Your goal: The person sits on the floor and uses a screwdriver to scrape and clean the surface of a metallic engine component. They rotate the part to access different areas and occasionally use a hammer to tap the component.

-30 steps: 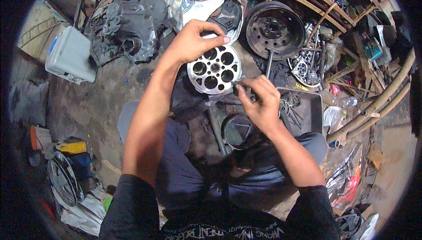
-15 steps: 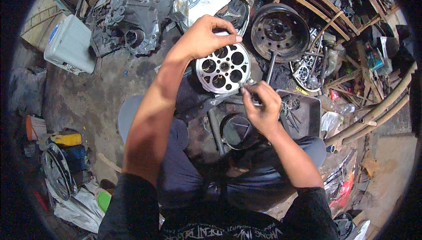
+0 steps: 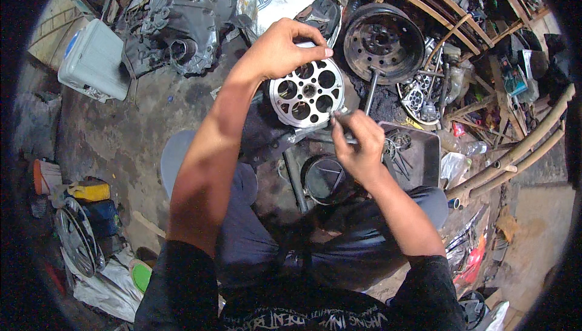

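A round silver metal disc point(image 3: 310, 80) with several circular holes stands in front of me, above my knees. My left hand point(image 3: 285, 52) is bent over its upper rim, with thumb and fingers closed on the edge. At the disc's lower right rim, my right hand point(image 3: 362, 143) pinches a slim grey metal tool point(image 3: 342, 113) whose exact kind is hard to make out. The tool's tip is at the rim; whether it touches cannot be told. Beneath the disc is a dark metal support, partly covered by the disc.
A dark steel wheel rim point(image 3: 397, 34) with a metal bar point(image 3: 371, 91) lies beyond my right hand. A grey tray point(image 3: 429, 149) holds thin rods, and a round dark pan point(image 3: 314, 176) sits between my legs. Far left are a gearbox housing point(image 3: 176, 19) and grey plastic container point(image 3: 94, 61).
My right hand has shifted slightly, tilting the tool at the disc's edge. My left hand keeps its hold, and the whole view has drifted a little.
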`<state>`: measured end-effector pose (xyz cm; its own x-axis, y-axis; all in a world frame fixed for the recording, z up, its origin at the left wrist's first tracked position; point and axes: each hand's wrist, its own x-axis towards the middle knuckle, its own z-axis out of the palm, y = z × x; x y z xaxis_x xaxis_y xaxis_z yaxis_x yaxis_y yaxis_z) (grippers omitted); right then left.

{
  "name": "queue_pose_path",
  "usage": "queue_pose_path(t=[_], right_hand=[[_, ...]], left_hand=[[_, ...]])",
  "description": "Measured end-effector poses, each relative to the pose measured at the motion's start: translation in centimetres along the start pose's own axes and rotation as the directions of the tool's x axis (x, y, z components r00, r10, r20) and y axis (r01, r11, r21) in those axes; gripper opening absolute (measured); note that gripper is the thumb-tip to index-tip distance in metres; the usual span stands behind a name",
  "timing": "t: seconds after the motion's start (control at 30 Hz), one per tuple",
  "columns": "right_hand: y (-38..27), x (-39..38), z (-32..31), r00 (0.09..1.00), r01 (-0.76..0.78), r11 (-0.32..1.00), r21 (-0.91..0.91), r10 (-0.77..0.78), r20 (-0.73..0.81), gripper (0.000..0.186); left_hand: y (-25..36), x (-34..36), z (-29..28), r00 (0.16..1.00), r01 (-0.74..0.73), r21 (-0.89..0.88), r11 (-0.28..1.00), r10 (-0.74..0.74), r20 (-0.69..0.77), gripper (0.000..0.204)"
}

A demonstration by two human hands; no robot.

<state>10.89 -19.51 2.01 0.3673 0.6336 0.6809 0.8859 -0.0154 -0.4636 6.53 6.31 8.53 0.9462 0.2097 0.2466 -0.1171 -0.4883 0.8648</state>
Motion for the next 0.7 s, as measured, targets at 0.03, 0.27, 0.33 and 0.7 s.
queue_pose_path(t=[0.03,0.27,0.33,0.7], right_hand=[[-0.4,-0.3,0.1,1.0,0.009,1.0,0.026,-0.009,0.004,0.024],[0.1,-1.0,-0.1,1.0,0.012,1.0,0.008,-0.012,0.01,0.021],[-0.6,-1.1,0.1,0.999,0.007,0.999,0.045,-0.008,0.037,0.02],[0.7,-0.7,-0.2,0.991,-0.135,0.991,-0.008,0.135,-0.009,0.019]], left_hand=[[0.1,0.0,0.0,1.0,0.021,0.002,1.0,-0.021,0.02,0.027],[-0.3,0.2,0.0,0.999,0.033,0.036,0.999,-0.033,0.002,0.027],[-0.2,0.0,-0.1,1.0,-0.002,0.021,1.0,0.002,0.01,0.027],[0.5,-0.1,-0.5,0.997,0.074,0.077,0.994,-0.073,-0.012,0.025]])
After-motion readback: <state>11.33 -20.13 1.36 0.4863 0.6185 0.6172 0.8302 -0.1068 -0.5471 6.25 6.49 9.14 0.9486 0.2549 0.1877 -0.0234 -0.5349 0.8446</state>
